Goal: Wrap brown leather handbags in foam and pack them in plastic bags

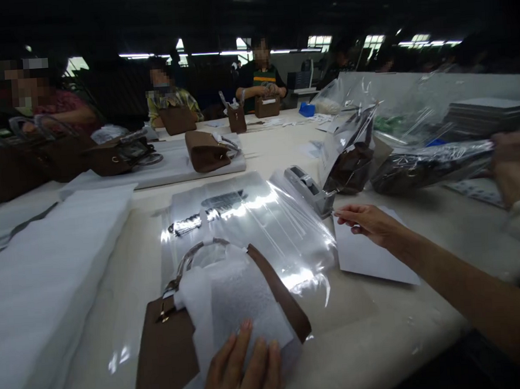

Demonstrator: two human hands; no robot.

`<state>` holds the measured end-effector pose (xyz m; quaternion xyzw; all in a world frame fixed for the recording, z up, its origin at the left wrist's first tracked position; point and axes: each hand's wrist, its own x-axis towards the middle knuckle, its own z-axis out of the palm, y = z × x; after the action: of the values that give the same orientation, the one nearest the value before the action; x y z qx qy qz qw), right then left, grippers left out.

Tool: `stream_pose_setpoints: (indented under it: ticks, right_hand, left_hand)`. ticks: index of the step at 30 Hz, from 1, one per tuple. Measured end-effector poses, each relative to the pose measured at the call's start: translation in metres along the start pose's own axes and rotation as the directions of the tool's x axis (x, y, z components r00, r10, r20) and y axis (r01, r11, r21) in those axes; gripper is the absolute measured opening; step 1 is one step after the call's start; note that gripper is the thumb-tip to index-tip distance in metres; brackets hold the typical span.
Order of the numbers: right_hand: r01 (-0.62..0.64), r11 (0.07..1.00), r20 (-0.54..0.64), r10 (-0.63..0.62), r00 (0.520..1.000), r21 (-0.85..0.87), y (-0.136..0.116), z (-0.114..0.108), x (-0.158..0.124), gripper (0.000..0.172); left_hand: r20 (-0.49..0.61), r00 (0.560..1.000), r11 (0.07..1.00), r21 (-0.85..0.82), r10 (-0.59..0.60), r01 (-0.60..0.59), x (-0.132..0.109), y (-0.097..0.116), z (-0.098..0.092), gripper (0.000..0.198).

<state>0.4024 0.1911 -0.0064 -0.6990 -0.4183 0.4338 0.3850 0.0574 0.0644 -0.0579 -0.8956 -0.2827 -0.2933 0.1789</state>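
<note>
A brown handbag (166, 347) lies before me at the lower middle, its handles pointing away. White tissue paper (237, 284) covers much of it. My left hand (244, 371) rests on the paper with fingers stretched out. My right hand (367, 222) is pinched at the near end of a grey tape dispenser (308, 188); whatever is between its fingertips is too small to make out. Under that hand is a sheet of white paper (374, 258). Clear plastic bags (252, 218) lie flat just beyond the handbag.
White foam sheets (57, 271) are stacked at left. More brown handbags (211, 150) stand farther back, some wrapped in plastic (350, 159) at right. Another person's hand (516, 167) holds a wrapped bag at the right edge. Several people sit across the table.
</note>
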Motion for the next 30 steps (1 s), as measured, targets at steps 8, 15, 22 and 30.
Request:
stream_pose_setpoints:
  ticks: [8,15,22,30]
  right_hand:
    - [-0.366,0.875,0.595,0.118,0.795,0.316,-0.029,0.091,-0.153,0.026]
    - [-0.407,0.880,0.496,0.248,0.832,0.244,-0.018,0.132,-0.169,0.025]
    - [-0.345,0.939,0.338,0.326,0.883,-0.005,-0.023,0.152,-0.173,0.018]
    - [-0.294,0.956,0.216,0.283,0.934,0.019,-0.028,0.148,-0.192,0.040]
  left_hand:
    - [0.000,0.997,0.993,-0.084,-0.080,0.080,0.005,0.010,-0.009,0.018]
    - [-0.102,0.981,0.978,-0.141,-0.167,0.152,0.001,0.013,-0.007,0.024]
    - [0.008,0.982,0.968,-0.163,-0.190,0.189,-0.002,0.013,-0.004,0.023]
    - [0.086,0.966,0.943,-0.208,-0.246,0.258,0.001,0.010,-0.007,0.011]
